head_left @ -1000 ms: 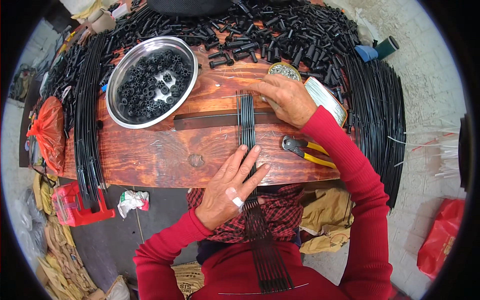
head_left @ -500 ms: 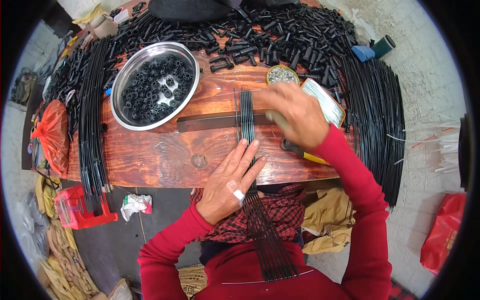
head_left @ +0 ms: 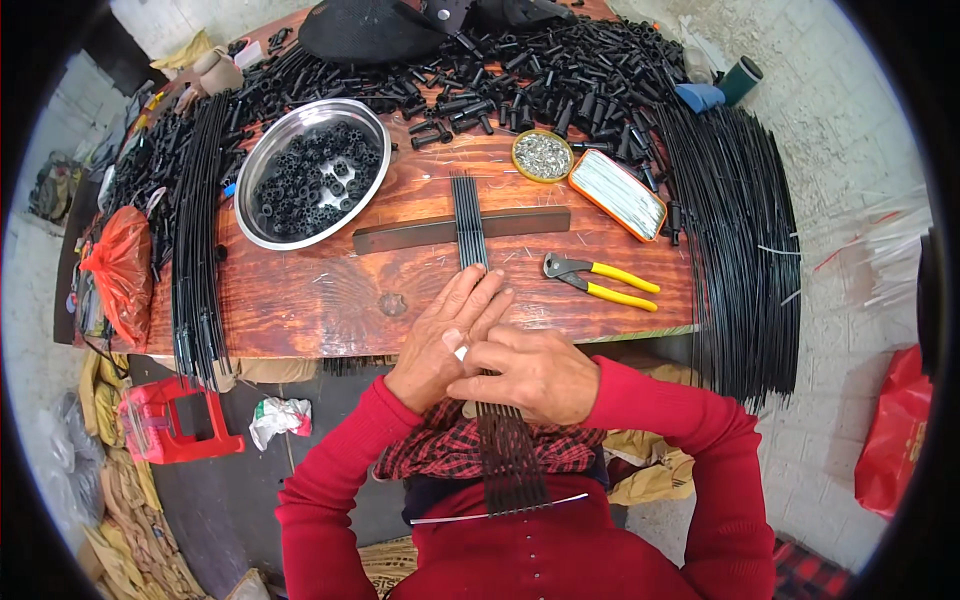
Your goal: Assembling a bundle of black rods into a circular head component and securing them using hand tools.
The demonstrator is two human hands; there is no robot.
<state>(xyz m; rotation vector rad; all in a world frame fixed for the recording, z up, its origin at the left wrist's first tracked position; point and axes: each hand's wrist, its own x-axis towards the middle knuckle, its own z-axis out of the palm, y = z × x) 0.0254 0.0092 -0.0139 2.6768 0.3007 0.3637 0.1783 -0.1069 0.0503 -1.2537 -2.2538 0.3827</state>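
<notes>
Head view: my right hand (head_left: pixel 535 372) has come back from the far end of the black rod bundle (head_left: pixel 468 220) and now lies over my left hand (head_left: pixel 445 335), both flat, pressing the rods at the table's near edge, gripping nothing. The bundle crosses one dark metal bar (head_left: pixel 460 228). One yellow-handled pincer (head_left: pixel 600 282) lies right of the bundle, one steel bowl (head_left: pixel 262 195) left.

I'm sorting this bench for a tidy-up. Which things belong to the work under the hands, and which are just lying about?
In hand:
left hand pressing the bundle of thin black rods
right hand at the same rods, near the table edge
dark flat bar under the rods

Lying about:
yellow-handled pliers
steel bowl of black rings
red plastic bag
</notes>
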